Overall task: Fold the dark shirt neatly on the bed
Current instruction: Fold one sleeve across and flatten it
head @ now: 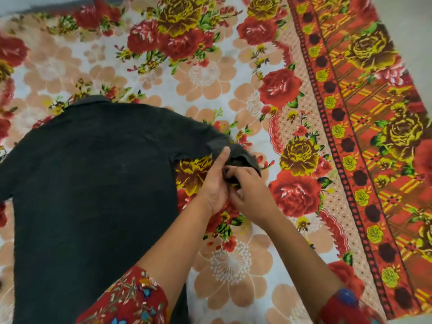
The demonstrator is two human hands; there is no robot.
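The dark shirt (93,183) lies flat and back-up on the bed, collar toward the far side, body running down to the near left edge of the view. Its right short sleeve (243,157) sticks out to the right, bunched at the cuff. My left hand (216,183) pinches the sleeve's lower edge with the thumb on top. Just to its right, my right hand (250,195) grips the cuff, fingers curled into the dark fabric. The shirt's left sleeve runs off the left edge of the frame.
The bed is covered by a floral sheet (210,73) with red and yellow roses and a red patterned border (364,136) along the right. Pale floor (413,31) shows beyond the right edge of the bed.
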